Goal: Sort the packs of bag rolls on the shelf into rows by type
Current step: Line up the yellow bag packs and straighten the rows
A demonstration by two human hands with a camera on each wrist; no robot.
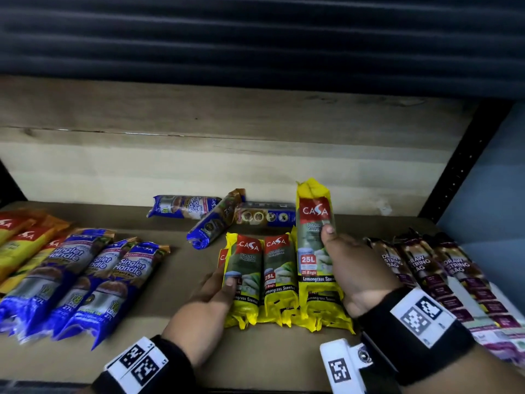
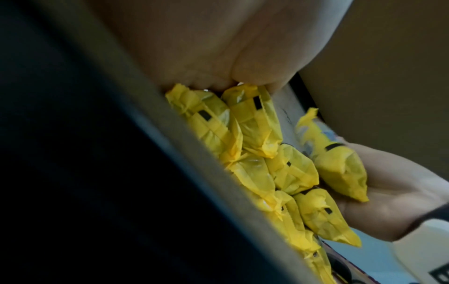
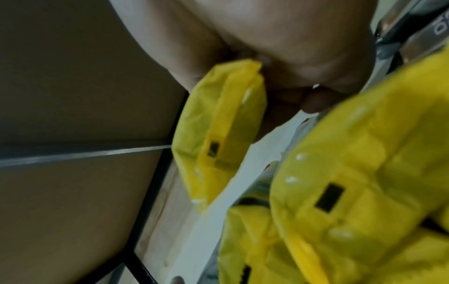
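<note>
Several yellow Casa lemongrass packs (image 1: 277, 277) lie stacked side by side at the shelf's front middle. My right hand (image 1: 350, 268) grips one more yellow pack (image 1: 314, 237) and holds it raised above the right side of that stack, thumb on its front. In the right wrist view the held yellow pack (image 3: 223, 123) hangs below the palm. My left hand (image 1: 211, 300) holds the leftmost yellow pack (image 1: 243, 268) of the stack, thumb on its front. In the left wrist view the yellow pack ends (image 2: 255, 153) lie piled beneath the palm.
Blue Singlet Handle packs (image 1: 93, 277) lie in a row at the left, with orange-red packs (image 1: 22, 240) beyond them. Dark Draw String Bag packs (image 1: 431, 268) sit at the right. Three loose blue packs (image 1: 216, 217) lie at the back of the wooden shelf (image 1: 176, 268).
</note>
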